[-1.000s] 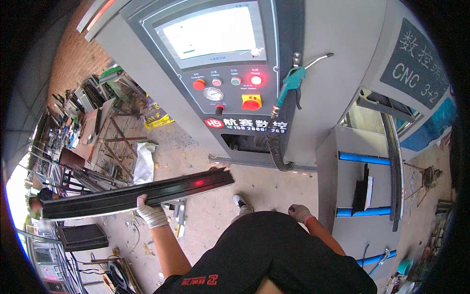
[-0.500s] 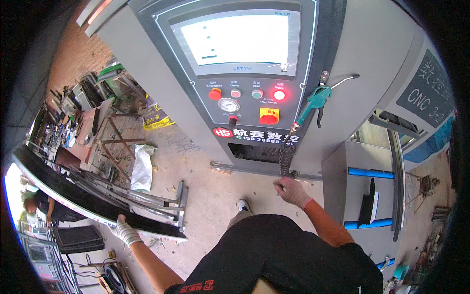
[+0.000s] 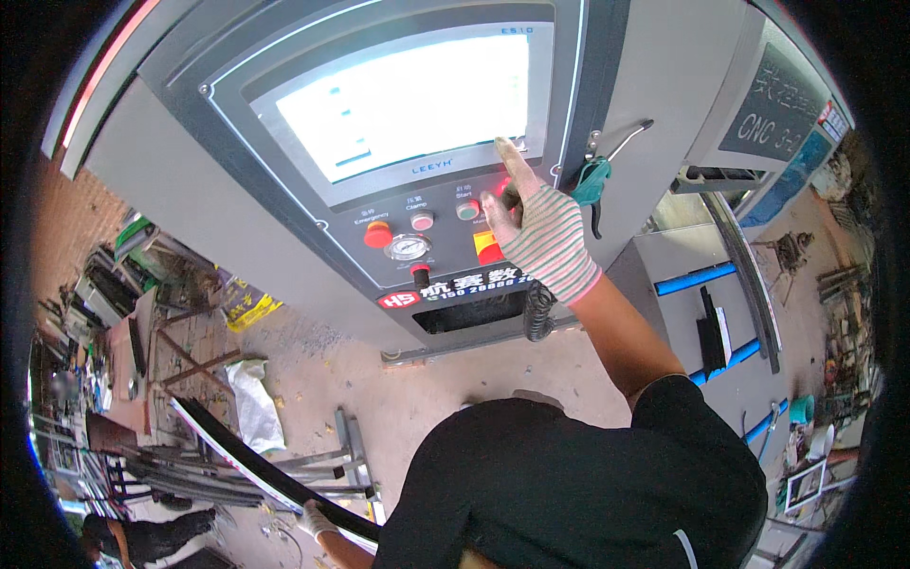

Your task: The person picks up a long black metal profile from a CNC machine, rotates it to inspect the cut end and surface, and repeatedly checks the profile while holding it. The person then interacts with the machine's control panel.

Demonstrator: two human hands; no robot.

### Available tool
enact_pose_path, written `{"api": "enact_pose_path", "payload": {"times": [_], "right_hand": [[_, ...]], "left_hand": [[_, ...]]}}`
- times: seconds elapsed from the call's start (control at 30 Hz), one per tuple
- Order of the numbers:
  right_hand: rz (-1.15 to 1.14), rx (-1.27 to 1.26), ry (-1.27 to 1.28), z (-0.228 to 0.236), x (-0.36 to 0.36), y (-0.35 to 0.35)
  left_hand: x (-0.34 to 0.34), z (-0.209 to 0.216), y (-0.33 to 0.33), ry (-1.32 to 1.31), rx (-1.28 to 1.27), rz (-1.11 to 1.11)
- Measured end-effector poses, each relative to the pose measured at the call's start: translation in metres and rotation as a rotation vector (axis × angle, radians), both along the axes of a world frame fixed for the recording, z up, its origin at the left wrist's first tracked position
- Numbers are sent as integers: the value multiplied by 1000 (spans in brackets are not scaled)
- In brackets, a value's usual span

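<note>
Your gloved right hand lay spread open against the grey control panel, fingers by its lit touchscreen. Your left hand gripped the long dark metal strip low beside you, not yet set down.

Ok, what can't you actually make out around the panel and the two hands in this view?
- Head view: whichever button the right hand reaches is hidden behind its glove.
- Head view: the left hand grips the long dark strip; the person's black shirt covers the strip's near end.
- Head view: the touchscreen is washed out by glare.
- Head view: the pressure gauge dial is too small to tell.
</note>
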State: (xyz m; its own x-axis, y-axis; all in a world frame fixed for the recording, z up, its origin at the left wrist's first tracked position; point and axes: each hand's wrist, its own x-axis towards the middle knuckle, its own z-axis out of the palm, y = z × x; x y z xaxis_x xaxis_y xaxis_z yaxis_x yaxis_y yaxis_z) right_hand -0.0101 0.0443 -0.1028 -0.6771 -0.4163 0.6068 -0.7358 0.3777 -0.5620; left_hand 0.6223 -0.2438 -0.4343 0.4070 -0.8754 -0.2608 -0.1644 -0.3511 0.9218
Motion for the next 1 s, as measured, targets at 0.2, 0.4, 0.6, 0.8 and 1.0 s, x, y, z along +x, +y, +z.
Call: {"api": "enact_pose_path", "payload": {"times": [0.2,0.4,0.6,0.8,1.0], "right_hand": [[-127,-55,222,-14,1,-17],[-188,-68,303,-29,-6,-24],[-201,-54,289,-24,-4,-26],[-230,-24,258,-19,-5,-29],[-223,49,239,-20,-1,-29]], "left_hand": [[18,-60,-23,-20,75,-98],[34,-96,-49,-58,211,-134],[49,-127,-64,-2,224,-275],[41,-132,-65,-161,402,-69],[17,-96,-44,-33,313,-81]]}}
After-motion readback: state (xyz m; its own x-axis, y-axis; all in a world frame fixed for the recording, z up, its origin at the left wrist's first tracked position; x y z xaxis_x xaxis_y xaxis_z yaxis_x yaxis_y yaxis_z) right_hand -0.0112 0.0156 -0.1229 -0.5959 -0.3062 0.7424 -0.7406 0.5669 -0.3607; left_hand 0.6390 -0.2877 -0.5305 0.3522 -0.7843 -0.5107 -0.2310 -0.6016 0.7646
